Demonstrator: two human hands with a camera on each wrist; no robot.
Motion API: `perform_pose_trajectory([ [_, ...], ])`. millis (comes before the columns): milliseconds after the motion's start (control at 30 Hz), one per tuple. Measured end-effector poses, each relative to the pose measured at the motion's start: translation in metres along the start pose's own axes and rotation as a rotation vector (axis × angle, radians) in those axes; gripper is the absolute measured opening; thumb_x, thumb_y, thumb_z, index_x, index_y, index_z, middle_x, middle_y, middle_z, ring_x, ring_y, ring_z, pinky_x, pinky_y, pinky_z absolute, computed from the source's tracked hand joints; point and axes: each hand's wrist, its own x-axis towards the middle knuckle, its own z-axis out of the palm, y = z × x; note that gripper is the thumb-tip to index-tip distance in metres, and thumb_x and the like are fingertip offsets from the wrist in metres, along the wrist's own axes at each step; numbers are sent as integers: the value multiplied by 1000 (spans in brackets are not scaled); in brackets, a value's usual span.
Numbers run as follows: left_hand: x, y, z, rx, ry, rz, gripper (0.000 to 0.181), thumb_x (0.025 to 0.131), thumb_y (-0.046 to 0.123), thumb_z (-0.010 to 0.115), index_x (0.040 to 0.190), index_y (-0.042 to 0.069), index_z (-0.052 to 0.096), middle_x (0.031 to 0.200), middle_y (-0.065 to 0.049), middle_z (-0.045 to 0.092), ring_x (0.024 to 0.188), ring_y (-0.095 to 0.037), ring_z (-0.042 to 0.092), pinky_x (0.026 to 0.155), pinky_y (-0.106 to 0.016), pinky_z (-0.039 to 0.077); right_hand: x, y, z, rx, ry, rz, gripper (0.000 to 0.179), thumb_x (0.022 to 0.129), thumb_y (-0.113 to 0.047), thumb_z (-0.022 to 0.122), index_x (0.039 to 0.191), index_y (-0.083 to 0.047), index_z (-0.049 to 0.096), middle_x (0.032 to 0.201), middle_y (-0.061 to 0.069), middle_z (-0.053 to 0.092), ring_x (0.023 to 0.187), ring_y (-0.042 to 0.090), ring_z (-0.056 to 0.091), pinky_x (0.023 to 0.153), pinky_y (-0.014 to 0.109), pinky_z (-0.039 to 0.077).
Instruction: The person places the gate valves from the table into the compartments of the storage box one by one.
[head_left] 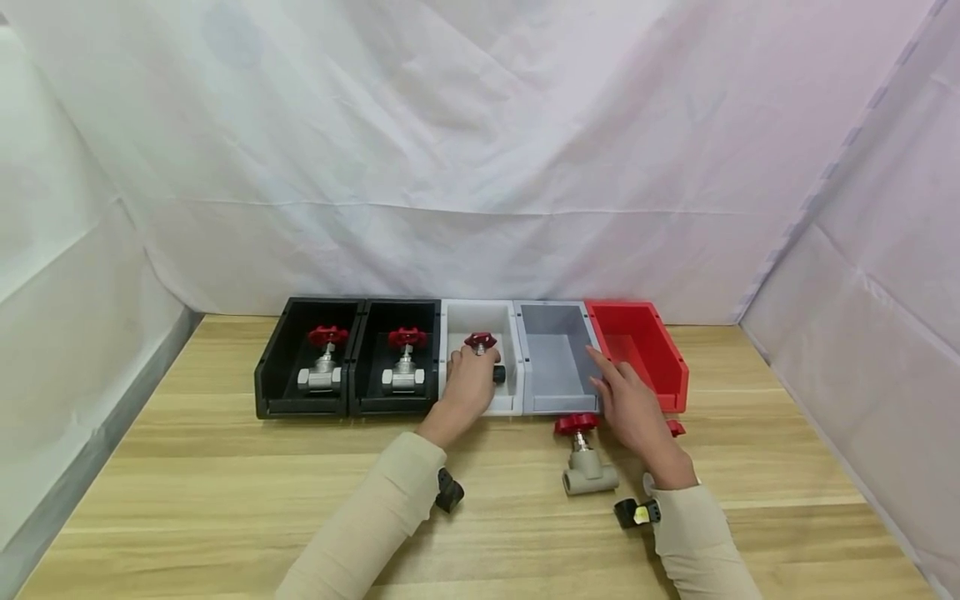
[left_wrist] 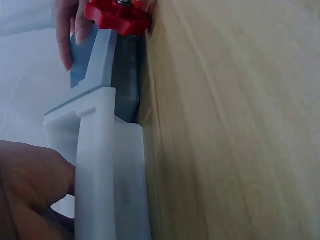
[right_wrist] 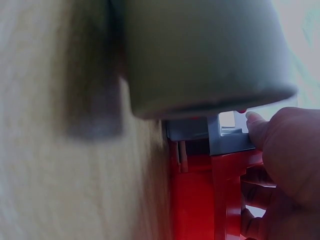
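Note:
My left hand (head_left: 469, 382) reaches into the white bin (head_left: 507, 407) and grips a valve (head_left: 481, 341) with a dark red handwheel. A black end of that valve shows beside the fingers; the hand covers most of its body. My right hand (head_left: 628, 406) hovers at the border of the grey bin (head_left: 557, 367) and the red bin (head_left: 678, 375), fingers extended and holding nothing. Near its wrist, on the table, stands a beige valve (head_left: 588, 472) with a red handwheel. Another red handwheel (head_left: 676, 427) is partly hidden behind the right wrist.
Two black bins (head_left: 300, 407) at the left of the row each hold a silver valve (head_left: 321, 378) with a red handwheel. The bins stand along the back of the wooden table (head_left: 225, 500), in front of a white cloth (head_left: 480, 150).

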Motion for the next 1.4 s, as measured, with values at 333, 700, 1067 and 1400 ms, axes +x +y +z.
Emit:
perform_pose_trajectory([
  [333, -16, 9, -27, 17, 84, 101, 35, 86, 14, 72, 120, 9, 63, 112, -21, 56, 97, -37, 51, 86, -46, 42, 0, 0, -2, -8, 44, -58, 59, 89, -11, 68, 143, -12, 45, 94, 15, 54, 67, 21, 50, 58, 34, 47],
  [700, -40, -21, -55, -98, 293, 230, 29, 85, 12, 74, 113, 7, 66, 111, -12, 61, 102, -32, 56, 89, -48, 41, 0, 0, -3, -7, 28, -42, 60, 89, -12, 68, 144, -13, 44, 97, 16, 54, 70, 23, 52, 61, 36, 49],
  [1067, -57, -54, -51, -186, 278, 140, 34, 84, 9, 75, 117, 7, 68, 126, -10, 58, 116, -33, 51, 93, -51, 41, -1, 3, -1, -11, 26, -32, 62, 88, -12, 69, 145, -14, 43, 100, 17, 55, 74, 25, 54, 64, 40, 52],
  [1400, -64, -74, -39, -353, 231, 222, 48, 83, 4, 75, 129, 9, 62, 140, -7, 48, 129, -27, 43, 96, -46, 43, -1, -1, -1, 2, 22, -29, 61, 89, -12, 68, 145, -15, 43, 100, 17, 55, 71, 23, 53, 62, 38, 51],
])
